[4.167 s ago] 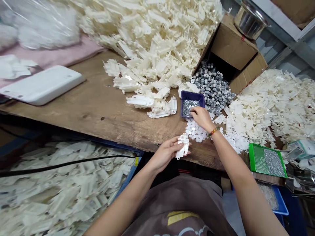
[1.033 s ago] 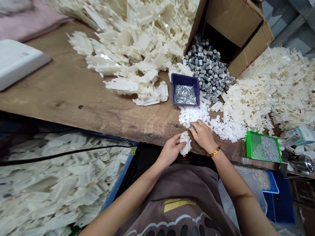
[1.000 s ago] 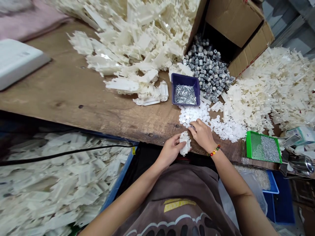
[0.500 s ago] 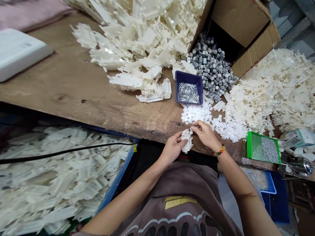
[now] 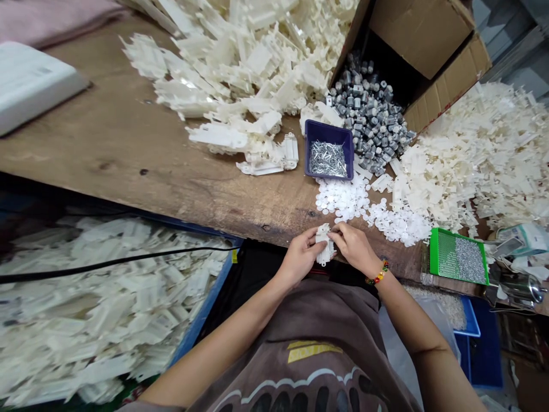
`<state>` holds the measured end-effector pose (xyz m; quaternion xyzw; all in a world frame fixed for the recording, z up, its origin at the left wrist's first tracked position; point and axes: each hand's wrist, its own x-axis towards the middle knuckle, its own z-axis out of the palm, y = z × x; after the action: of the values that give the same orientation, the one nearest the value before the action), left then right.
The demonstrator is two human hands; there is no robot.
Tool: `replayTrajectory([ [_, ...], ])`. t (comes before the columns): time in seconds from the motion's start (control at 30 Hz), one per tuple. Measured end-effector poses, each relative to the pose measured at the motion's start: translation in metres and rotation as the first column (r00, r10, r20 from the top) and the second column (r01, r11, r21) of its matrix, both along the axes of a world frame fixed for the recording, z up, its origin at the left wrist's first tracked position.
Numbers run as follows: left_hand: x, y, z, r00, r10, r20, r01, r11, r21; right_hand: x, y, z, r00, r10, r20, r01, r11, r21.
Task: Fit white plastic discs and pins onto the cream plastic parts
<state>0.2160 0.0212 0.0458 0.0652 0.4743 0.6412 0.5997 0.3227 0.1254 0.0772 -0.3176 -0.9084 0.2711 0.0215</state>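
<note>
My left hand (image 5: 301, 256) is closed on a small white plastic housing (image 5: 325, 245), thumb across its face, just past the table's front edge. My right hand (image 5: 352, 247) has its fingers pinched together at the housing's right side. Whatever lies between those fingertips is too small or hidden to make out. Just beyond my hands, small white plastic discs (image 5: 341, 198) are spread on the wooden table (image 5: 206, 197). Behind the discs stands a dark purple tub (image 5: 309, 150) holding thin metal pins (image 5: 328, 159).
Piles of white plastic parts (image 5: 257, 63) and smaller white pieces (image 5: 484, 149) cover the back and right. Grey cylindrical parts (image 5: 373, 114) spill from a cardboard box (image 5: 422, 37). A green tray (image 5: 434, 252) sits at right. Below left is a bin of white housings (image 5: 107, 315), crossed by a black cable (image 5: 128, 266).
My right hand has moved slightly down and left, its fingertips shifting from the housing's top right corner to its side. My left hand keeps its hold on the housing.
</note>
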Motion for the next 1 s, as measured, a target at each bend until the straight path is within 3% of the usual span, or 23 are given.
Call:
replayTrajectory([
  [0.13,0.001,-0.005,0.008,0.991,-0.08,0.111,0.082,0.997,-0.011,0.013,0.015,0.004,0.976,-0.218,-0.015,0.218,0.976,0.006],
  [0.3,0.002,-0.004,0.016,0.948,-0.227,0.224,0.22,0.974,0.056,0.016,0.013,-0.005,0.983,-0.181,0.035,0.179,0.983,0.046],
  [0.43,-0.007,-0.002,0.018,0.971,-0.11,0.211,0.098,0.993,0.069,0.004,0.011,-0.006,0.987,-0.153,-0.046,0.149,0.985,-0.085],
  [0.53,-0.013,-0.002,0.017,0.988,-0.006,0.154,-0.002,0.999,0.052,-0.006,0.016,-0.004,0.991,-0.129,-0.037,0.131,0.989,0.062],
  [0.63,-0.01,-0.001,0.012,0.994,-0.039,0.103,0.038,0.999,0.012,-0.011,0.02,-0.005,0.997,-0.076,0.016,0.071,0.978,0.197],
  [0.9,0.003,0.005,0.001,1.0,-0.022,0.022,0.022,1.0,-0.014,-0.003,0.014,-0.001,0.972,-0.053,-0.229,0.099,0.975,0.197],
  [1.0,0.003,0.005,0.001,1.0,-0.018,0.007,0.018,1.0,-0.023,-0.001,0.012,-0.001,0.972,-0.076,-0.223,0.135,0.956,0.26],
])
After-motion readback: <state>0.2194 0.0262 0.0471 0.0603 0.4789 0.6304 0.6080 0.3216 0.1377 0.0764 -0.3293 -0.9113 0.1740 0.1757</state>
